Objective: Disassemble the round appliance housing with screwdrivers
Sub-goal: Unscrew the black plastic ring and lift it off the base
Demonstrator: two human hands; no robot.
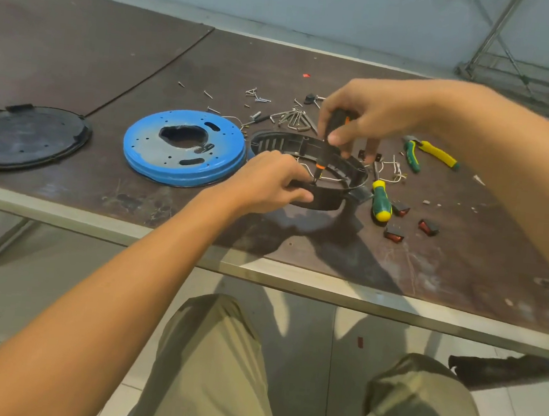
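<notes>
A black round housing ring [353, 168] lies on the brown table [80, 58], right of centre. My left hand [269, 177] grips its near rim, thumb outside and fingers over the edge. My right hand [364, 116] holds a black screwdriver with an orange collar [324, 152] upright, tip down inside the ring near the front wall, beside white wires. A blue perforated metal disc [158, 151] lies just left of the ring. A black round cover [27, 136] rests at the far left.
Loose screws and hex keys [294, 116] are scattered behind the ring. A green-yellow screwdriver [380, 200], green-yellow pliers [430, 153] and red rocker switches [428, 227] lie to the right. The table's front edge [196, 254] runs above my knees.
</notes>
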